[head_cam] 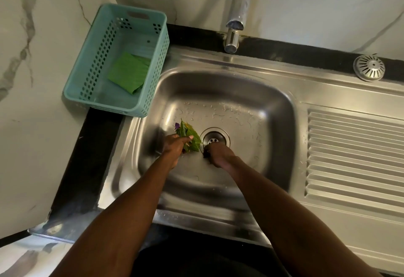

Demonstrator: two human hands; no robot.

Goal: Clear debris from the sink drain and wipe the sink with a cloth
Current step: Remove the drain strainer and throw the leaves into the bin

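Both my hands are down in the steel sink. My left hand grips a bunch of green leaves with a purple bit, just left of the round drain. My right hand has its fingers pinched at the drain's near edge, on something dark and small that I cannot make out. A folded green cloth lies inside the teal basket at the sink's left rear corner.
The chrome tap hangs over the back rim. A round metal strainer cap rests on the black counter at the back right. A ribbed draining board fills the right side. Water drops dot the basin floor.
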